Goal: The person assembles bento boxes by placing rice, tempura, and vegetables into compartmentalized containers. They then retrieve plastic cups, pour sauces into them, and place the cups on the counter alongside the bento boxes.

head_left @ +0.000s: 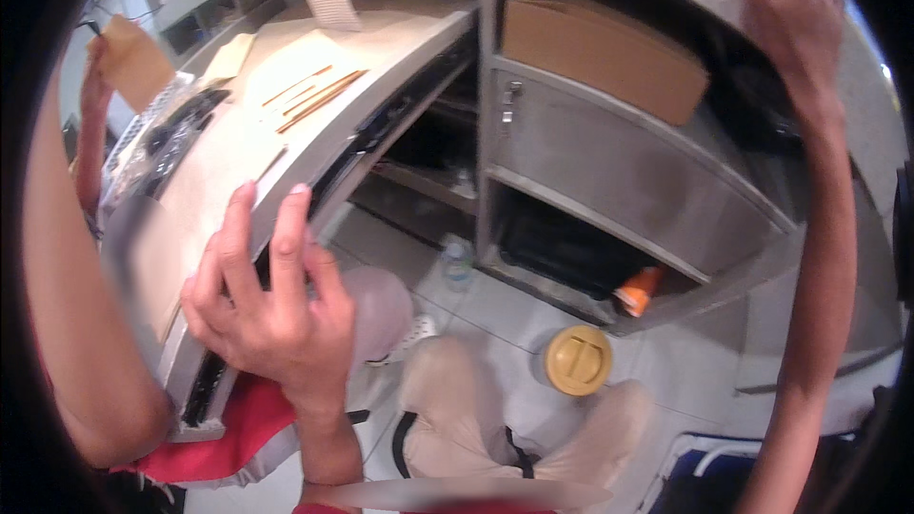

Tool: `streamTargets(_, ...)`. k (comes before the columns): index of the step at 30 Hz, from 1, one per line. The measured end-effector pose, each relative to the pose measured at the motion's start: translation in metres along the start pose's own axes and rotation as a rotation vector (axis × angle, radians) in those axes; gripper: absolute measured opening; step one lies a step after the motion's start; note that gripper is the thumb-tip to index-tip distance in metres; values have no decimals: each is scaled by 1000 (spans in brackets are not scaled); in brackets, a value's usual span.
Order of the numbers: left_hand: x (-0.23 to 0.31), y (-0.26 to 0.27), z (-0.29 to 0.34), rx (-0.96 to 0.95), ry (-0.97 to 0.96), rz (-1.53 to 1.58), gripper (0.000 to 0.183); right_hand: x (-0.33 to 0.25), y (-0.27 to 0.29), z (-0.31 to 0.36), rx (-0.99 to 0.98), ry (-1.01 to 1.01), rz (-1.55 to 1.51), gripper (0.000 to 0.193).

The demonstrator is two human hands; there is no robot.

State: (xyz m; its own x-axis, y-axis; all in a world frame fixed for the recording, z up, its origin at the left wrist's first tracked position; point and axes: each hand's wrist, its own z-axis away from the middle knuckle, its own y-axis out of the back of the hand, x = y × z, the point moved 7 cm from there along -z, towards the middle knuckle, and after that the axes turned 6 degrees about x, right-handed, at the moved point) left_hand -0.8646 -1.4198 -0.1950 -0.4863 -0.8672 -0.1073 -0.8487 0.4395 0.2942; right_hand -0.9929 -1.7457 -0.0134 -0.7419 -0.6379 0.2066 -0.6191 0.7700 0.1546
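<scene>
Left hand (267,309) grips worktop (228,162) front edge, fingers curled over. Right hand (790,14) rests flat, open, on upper cabinet (628,167). Risk: wooden sticks (319,95) beyond left fingers may roll off if worktop jolts.

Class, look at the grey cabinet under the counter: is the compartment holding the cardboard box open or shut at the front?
Open. The cardboard box sits in plain view on its shelf in the grey cabinet, with no door covering it.

A long, grey metal drawer (286,148) stands pulled out from the cabinet, tilted in view, a beige sheet lining its top. Thin wooden sticks (319,95) lie scattered near its far end.
</scene>
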Motion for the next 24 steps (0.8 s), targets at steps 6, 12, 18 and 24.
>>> streamTargets(6, 1, -1, 12, 29, -63, -42, 39, -8, 13, 1, -24, 192, 60, 55)
streamTargets(12, 2, -4, 12, 60, -22, -39, 37, 4, 6, -5, -86, 290, 0, 51)
streamTargets(18, 2, -3, 12, 90, -24, -18, 36, 26, 42, 126, 162, 632, -224, 45)
streamTargets(24, 2, -9, 15, 95, -26, -71, 33, 93, 12, 180, -165, 284, -115, 32)
